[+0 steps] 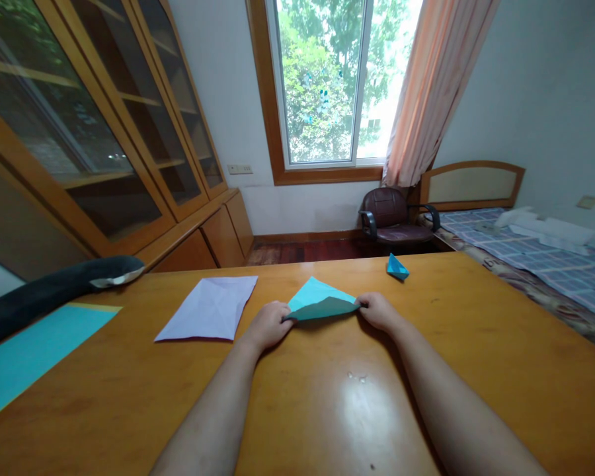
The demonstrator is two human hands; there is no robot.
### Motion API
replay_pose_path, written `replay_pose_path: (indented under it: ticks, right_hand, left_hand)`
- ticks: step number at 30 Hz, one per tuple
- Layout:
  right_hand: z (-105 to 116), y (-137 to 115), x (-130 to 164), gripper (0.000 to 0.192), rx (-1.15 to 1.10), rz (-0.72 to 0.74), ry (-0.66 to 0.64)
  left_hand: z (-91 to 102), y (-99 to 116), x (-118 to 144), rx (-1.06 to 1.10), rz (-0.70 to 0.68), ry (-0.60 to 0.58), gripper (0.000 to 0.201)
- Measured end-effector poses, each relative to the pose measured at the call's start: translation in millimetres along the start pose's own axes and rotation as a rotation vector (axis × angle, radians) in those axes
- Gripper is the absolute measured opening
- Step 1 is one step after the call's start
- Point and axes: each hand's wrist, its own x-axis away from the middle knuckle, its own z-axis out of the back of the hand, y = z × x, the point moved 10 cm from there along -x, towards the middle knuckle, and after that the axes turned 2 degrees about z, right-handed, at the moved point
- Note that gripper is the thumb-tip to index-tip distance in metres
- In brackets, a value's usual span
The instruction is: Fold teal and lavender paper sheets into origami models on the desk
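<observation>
- We see the left hand [270, 324] and the right hand [379, 311] both on a teal paper [322, 303] lying near the middle of the wooden surface [327, 410], a little toward the far edge.
- Left fingers are closed on the paper's left corner; right fingers are closed on its right corner. Both look like pinches, but the fingertips themselves are mostly hidden by the knuckles.
- The paper is already a triangle: a lighter flap rises to a point at the back, and a darker folded band runs along the near edge between the two hands.
- Progress, as we judge it: an early-to-middle fold. A first crease or two looks done, but the shape is still flat and simple, so most of the folding seems left.
- Orientation: the long axis runs left to right, hand to hand, roughly parallel to the near edge of the surface. The apex points away from us, toward the window [337, 79].
- A small folded blue piece [397, 266] sits well apart, beyond the right hand; it looks finished.
- A pale lilac sheet [208, 307] with creases lies flat just beside the left hand, not touching.
- A large teal sheet [30, 350] lies at the far left, and a dark plush shape [54, 287] rests behind it.
</observation>
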Motion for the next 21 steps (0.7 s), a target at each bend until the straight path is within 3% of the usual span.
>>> replay_pose_path:
  ticks: [8, 15, 21]
  right_hand:
    - [-1, 1, 0, 0.027, -0.15, -0.026, 0.011]
    - [-6, 12, -2, 0.023, -0.189, -0.118, -0.034]
    - [-5, 11, -4, 0.034, -0.144, -0.109, 0.02]
  left_hand:
    - [-6.9, -17, 3, 0.177, 0.113, -0.056, 0.026]
    - [-14.1, -34, 5, 0.183, 0.181, -0.12, 0.04]
    - [-6.2, -35, 5, 0.195, 0.228, -0.06, 0.049]
